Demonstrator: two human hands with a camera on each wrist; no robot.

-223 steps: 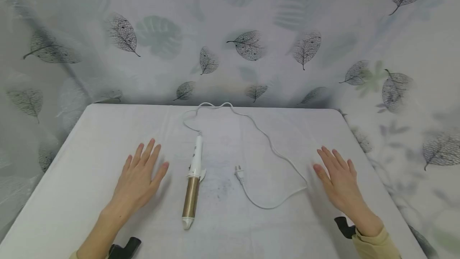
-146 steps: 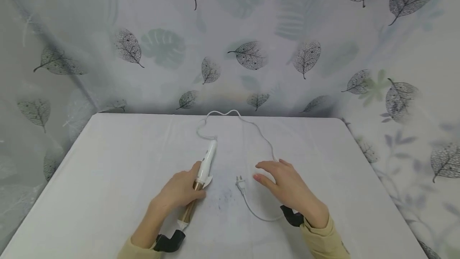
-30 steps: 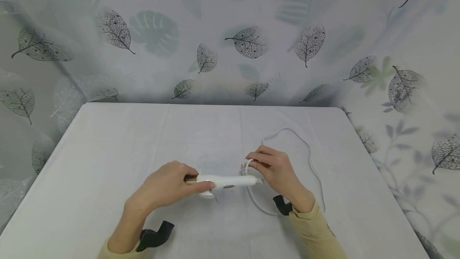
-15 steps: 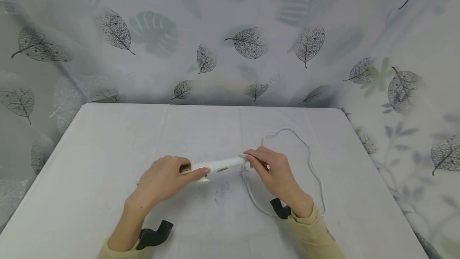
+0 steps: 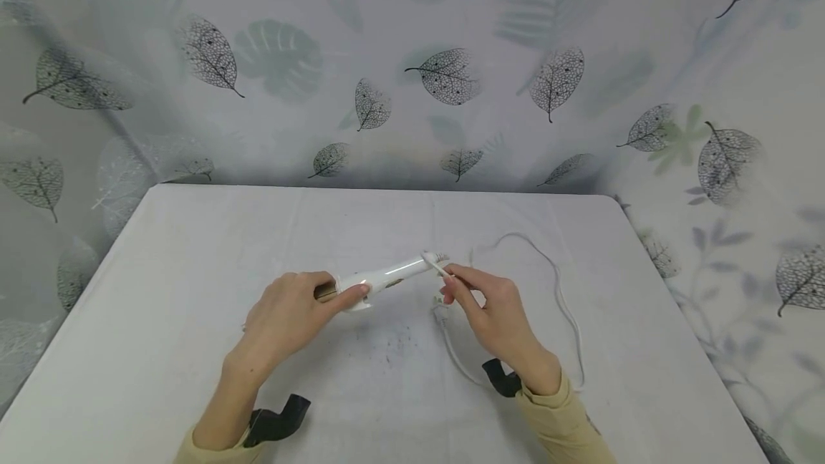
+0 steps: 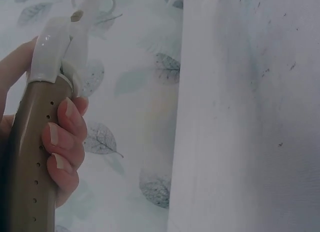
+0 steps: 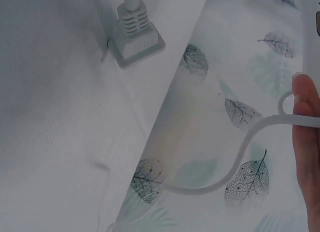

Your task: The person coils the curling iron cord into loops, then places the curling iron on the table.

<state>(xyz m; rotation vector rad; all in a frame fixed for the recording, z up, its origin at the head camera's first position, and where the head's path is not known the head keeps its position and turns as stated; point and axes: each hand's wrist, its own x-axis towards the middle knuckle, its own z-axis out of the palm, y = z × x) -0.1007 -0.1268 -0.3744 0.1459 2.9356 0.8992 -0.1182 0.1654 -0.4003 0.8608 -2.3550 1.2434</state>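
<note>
A curling iron with a white handle (image 5: 389, 277) and a gold barrel (image 6: 31, 157) is held slanting above the table, its cord end up and to the right. My left hand (image 5: 280, 313) grips the barrel, fingers curled round it and thumb along the clamp near the handle. At the cord end, my right hand (image 5: 499, 310) pinches the white cord (image 5: 562, 292), and a stretch of cord crosses over the handle's end. The two-pin plug (image 7: 135, 37) lies on the table below the right hand. The barrel tip is mostly hidden behind the left hand.
The white-covered table (image 5: 245, 228) carries a loose loop of cord right of the hands. Small dark marks (image 5: 399, 339) spot its cloth in the middle. A leaf-patterned curtain (image 5: 445, 77) hangs behind and beside the table.
The curling iron was first lying on the table; my left hand has picked it up and turned it sideways. Lately its handle end has risen, and my right hand has brought cord across it.
</note>
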